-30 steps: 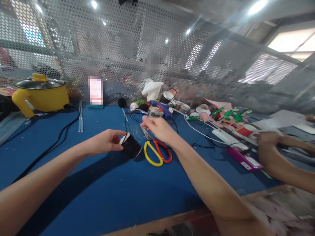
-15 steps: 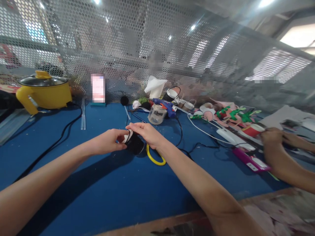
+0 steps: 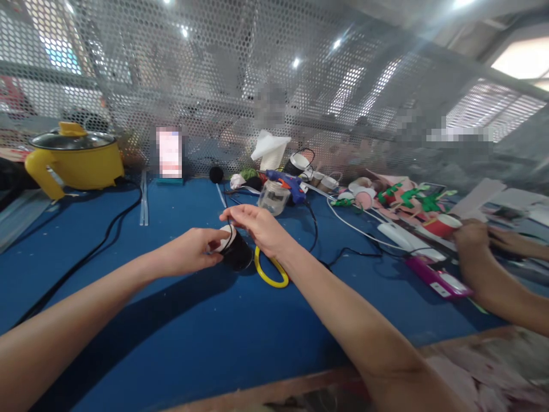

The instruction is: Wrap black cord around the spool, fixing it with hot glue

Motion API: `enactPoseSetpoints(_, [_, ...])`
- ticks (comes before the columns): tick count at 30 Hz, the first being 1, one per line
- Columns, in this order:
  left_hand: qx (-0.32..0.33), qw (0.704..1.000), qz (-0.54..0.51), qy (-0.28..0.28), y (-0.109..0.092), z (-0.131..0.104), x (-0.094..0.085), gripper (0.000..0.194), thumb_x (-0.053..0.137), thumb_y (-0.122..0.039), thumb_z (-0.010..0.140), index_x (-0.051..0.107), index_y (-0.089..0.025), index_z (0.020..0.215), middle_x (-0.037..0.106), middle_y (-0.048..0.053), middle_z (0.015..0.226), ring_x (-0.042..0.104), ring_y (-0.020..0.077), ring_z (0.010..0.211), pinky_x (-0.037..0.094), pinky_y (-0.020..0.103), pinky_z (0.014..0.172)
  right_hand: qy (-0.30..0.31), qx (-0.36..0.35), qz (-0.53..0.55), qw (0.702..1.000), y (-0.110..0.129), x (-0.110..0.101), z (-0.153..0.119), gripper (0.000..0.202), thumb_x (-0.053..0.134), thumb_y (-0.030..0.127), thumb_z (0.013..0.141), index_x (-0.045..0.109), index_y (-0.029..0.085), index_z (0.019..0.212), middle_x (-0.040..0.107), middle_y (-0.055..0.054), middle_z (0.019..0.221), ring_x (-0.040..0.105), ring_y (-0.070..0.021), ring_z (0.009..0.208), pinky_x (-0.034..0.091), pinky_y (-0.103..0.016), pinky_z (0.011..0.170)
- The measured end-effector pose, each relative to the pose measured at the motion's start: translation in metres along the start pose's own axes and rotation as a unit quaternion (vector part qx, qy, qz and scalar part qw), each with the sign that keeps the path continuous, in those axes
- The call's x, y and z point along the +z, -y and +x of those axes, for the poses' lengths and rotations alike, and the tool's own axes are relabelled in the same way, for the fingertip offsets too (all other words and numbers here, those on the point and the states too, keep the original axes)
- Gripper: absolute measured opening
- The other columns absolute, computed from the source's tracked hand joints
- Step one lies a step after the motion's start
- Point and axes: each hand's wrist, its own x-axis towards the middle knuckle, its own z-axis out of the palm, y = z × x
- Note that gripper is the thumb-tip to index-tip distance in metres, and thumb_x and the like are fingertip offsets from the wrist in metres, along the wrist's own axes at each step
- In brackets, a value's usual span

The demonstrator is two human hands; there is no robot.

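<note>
A paper cup [image 3: 237, 253] wrapped in black yarn lies tilted over the blue table, its white rim toward my left hand [image 3: 199, 249]. The fingers of that hand grip the cup at its rim, with a fingertip at the opening. My right hand [image 3: 255, 223] is just above the cup, pinching a strand of black yarn [image 3: 230, 222] that passes over the rim. Behind the hands sits a black yarn ball [image 3: 217, 174]. A yellow loop-shaped handle [image 3: 269, 278] lies beside the cup, partly hidden under my right wrist.
At the back stand a yellow electric pot [image 3: 77, 163], a lit phone [image 3: 170, 153], a clear jar [image 3: 273, 199] and a blue glue gun [image 3: 286, 184]. Cables cross the table toward a purple box [image 3: 437, 277]. Another person's hand [image 3: 472, 234] holds a red cup [image 3: 442, 225] at right.
My right hand has risen slightly and drawn the yarn strand up from the rim. The cup has turned a little, showing more of its white opening. At right, the red cup has tipped upward.
</note>
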Motion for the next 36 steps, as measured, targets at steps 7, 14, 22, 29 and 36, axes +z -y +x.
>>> enactPoseSetpoints(7, [-0.06, 0.993, -0.098, 0.028, 0.007, 0.003, -0.005, 0.021, 0.047, -0.025, 0.069, 0.057, -0.011, 0.08, 0.054, -0.001, 0.067, 0.046, 0.0113, 0.062, 0.036, 0.021, 0.057, -0.076, -0.054, 0.056, 0.994, 0.002, -0.004, -0.003, 0.017, 0.062, 0.016, 0.061, 0.053, 0.018, 0.076, 0.06, 0.002, 0.068, 0.053, -0.0078, 0.062, 0.041, -0.022, 0.056])
enactPoseSetpoints(14, [-0.082, 0.978, -0.188, 0.019, 0.01, 0.003, -0.005, 0.017, 0.052, -0.026, 0.066, 0.057, -0.012, 0.073, 0.054, -0.003, 0.063, 0.046, 0.0109, 0.06, 0.034, 0.021, 0.058, -0.129, -0.065, 0.017, 0.989, -0.007, -0.011, 0.003, 0.018, 0.065, 0.018, 0.058, 0.053, 0.017, 0.072, 0.057, 0.003, 0.062, 0.052, -0.0074, 0.057, 0.043, -0.024, 0.059])
enactPoseSetpoints(22, [-0.062, 0.984, -0.167, 0.033, 0.008, 0.002, -0.007, 0.014, 0.051, -0.025, 0.067, 0.057, -0.012, 0.072, 0.049, -0.004, 0.06, 0.043, 0.0096, 0.058, 0.033, 0.02, 0.055, -0.149, -0.06, -0.007, 0.987, -0.011, -0.013, 0.006, 0.016, 0.065, 0.017, 0.059, 0.054, 0.016, 0.071, 0.056, 0.004, 0.059, 0.052, -0.0069, 0.053, 0.044, -0.024, 0.057])
enactPoseSetpoints(29, [-0.039, 0.987, -0.149, 0.036, 0.005, 0.002, -0.009, 0.012, 0.05, -0.025, 0.069, 0.051, -0.013, 0.065, 0.041, -0.005, 0.057, 0.036, 0.0077, 0.054, 0.029, 0.018, 0.051, -0.15, -0.064, -0.035, 0.986, -0.015, -0.012, 0.006, 0.015, 0.065, 0.018, 0.059, 0.054, 0.016, 0.07, 0.056, 0.004, 0.057, 0.052, -0.0074, 0.052, 0.044, -0.025, 0.057])
enactPoseSetpoints(36, [-0.022, 0.992, -0.121, 0.02, 0.003, 0.001, -0.01, 0.013, 0.05, -0.026, 0.07, 0.051, -0.013, 0.066, 0.041, -0.005, 0.059, 0.036, 0.0088, 0.056, 0.029, 0.019, 0.052, -0.136, -0.067, -0.063, 0.986, -0.015, -0.011, 0.005, 0.014, 0.064, 0.019, 0.061, 0.054, 0.016, 0.07, 0.056, 0.003, 0.06, 0.052, -0.0081, 0.055, 0.045, -0.026, 0.06])
